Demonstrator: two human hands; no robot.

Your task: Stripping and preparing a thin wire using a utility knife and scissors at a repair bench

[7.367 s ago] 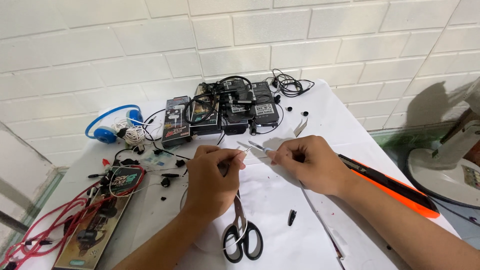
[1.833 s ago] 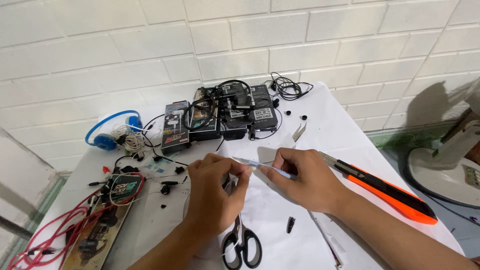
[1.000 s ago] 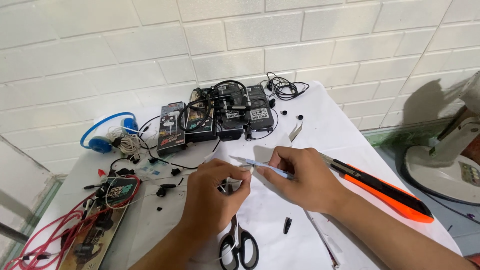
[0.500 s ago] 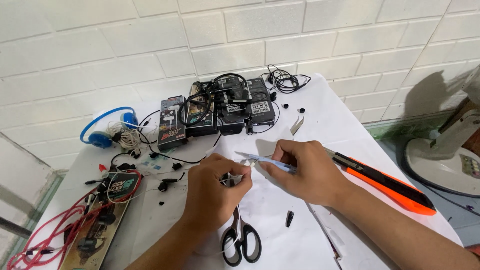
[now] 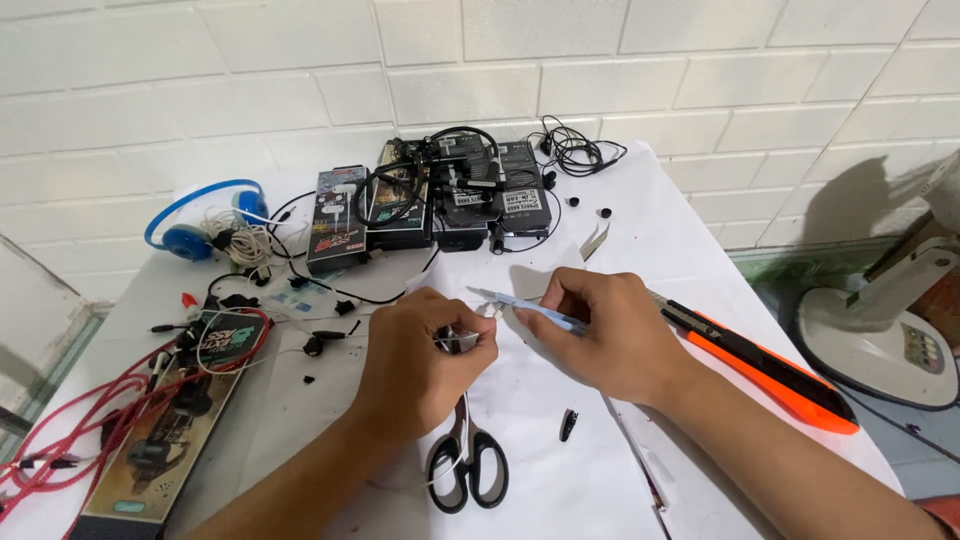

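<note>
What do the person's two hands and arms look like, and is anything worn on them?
Both the left hand and the right hand are bare: no gloves, rings, watch or bracelet show. Both forearms are uncovered as far as the picture reaches, with no sleeves over them. Only at the bottom right corner does a small piece of reddish fabric show near the right arm; what it belongs to is not clear.

Bare white worktop (image 5: 640, 250) opens at centre right and lower middle. Boxes (image 5: 430, 195) crowd the upper centre, red cables (image 5: 70, 420) the lower left, scissors (image 5: 465, 465) below the hands.
</note>
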